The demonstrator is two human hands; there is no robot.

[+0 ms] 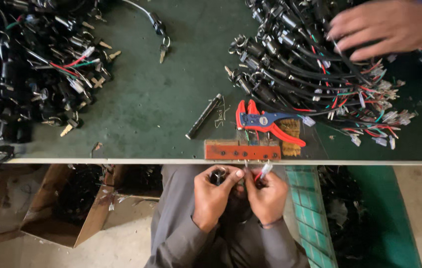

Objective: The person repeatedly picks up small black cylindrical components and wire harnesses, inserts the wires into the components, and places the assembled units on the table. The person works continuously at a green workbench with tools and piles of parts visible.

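Holding black lock switch (217, 176), coloured wires, white connector (265, 169).

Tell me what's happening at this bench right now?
A person seated at the edge of the green table holds a small black lock part in the left hand and thin wires with a white plug in the right hand, both close together below the table's edge. On the table lie red and blue wire strippers, a black pen, a red block and heaps of wired locks. Another person's hand reaches into the right-side heap.
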